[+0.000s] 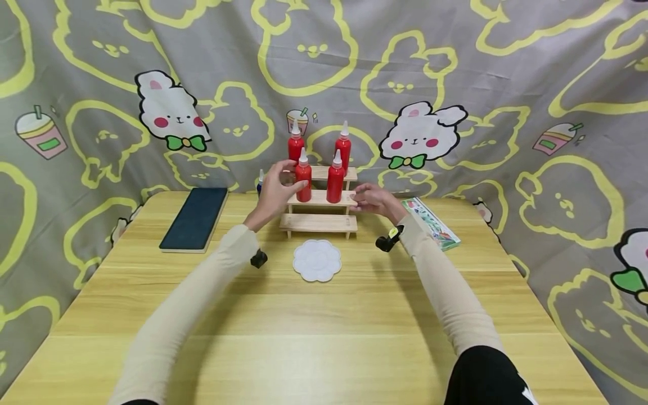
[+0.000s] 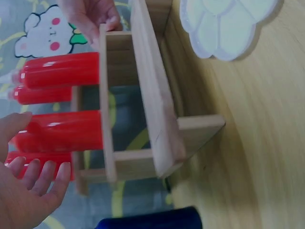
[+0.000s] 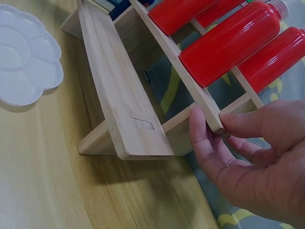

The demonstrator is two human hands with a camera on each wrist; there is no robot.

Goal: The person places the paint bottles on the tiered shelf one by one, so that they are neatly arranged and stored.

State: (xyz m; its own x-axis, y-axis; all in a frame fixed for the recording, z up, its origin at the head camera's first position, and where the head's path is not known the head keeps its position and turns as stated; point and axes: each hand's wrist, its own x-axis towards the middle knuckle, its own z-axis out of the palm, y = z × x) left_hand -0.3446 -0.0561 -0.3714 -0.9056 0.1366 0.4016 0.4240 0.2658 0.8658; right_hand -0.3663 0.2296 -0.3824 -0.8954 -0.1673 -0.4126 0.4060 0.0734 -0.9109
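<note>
A stepped wooden rack (image 1: 319,223) stands at the back of the table. Two red squeeze bottles with white nozzles, a left one (image 1: 304,194) and a right one (image 1: 334,184), are upright on its middle step. Behind them, two more red bottles (image 1: 342,149) occupy the top step. My left hand (image 1: 273,194) is around the left middle-step bottle, its thumb overlapping the bottle and its fingers (image 2: 47,179) spread loosely beside it. At the rack's right end, my right hand (image 3: 257,152) pinches the middle step's board between thumb and fingers.
On the table before the rack lies a white flower-shaped palette (image 1: 317,260). A dark rectangular board (image 1: 194,219) is at the left, a colourful flat box (image 1: 432,224) at the right. One dark blue bottle (image 2: 152,220) stands left of the rack. Patterned cloth (image 1: 314,73) hangs behind.
</note>
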